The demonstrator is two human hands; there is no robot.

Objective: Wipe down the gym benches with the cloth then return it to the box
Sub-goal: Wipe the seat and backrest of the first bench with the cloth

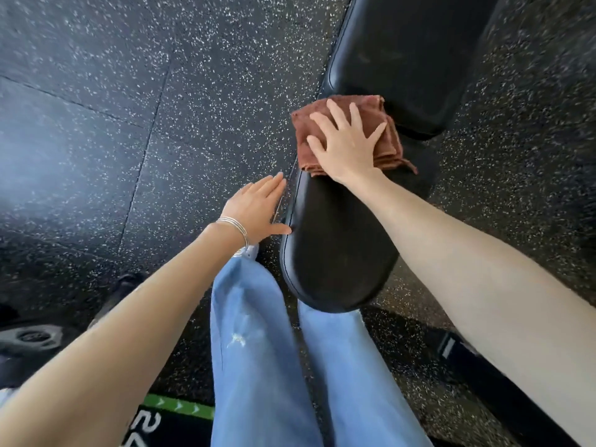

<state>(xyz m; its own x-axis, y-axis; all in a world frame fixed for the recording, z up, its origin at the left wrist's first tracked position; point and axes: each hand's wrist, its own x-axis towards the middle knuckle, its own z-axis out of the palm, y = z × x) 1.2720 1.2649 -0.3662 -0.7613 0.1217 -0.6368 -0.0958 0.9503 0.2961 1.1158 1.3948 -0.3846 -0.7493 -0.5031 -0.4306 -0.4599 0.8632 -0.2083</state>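
A folded brown cloth (392,146) lies on the black padded gym bench, at the far end of the seat pad (335,253) where it meets the back pad (406,62). My right hand (346,143) lies flat on the cloth with its fingers spread, pressing it onto the pad. My left hand (258,208) is open, fingers together, resting against the left edge of the seat pad. It wears thin silver bangles at the wrist. No box is in view.
Black rubber floor tiles (135,124) with white speckles surround the bench. My legs in light blue jeans (258,350) stand at the near end of the seat. A dark weight plate (29,338) lies at the lower left. A black mat with green trim (167,417) lies near my feet.
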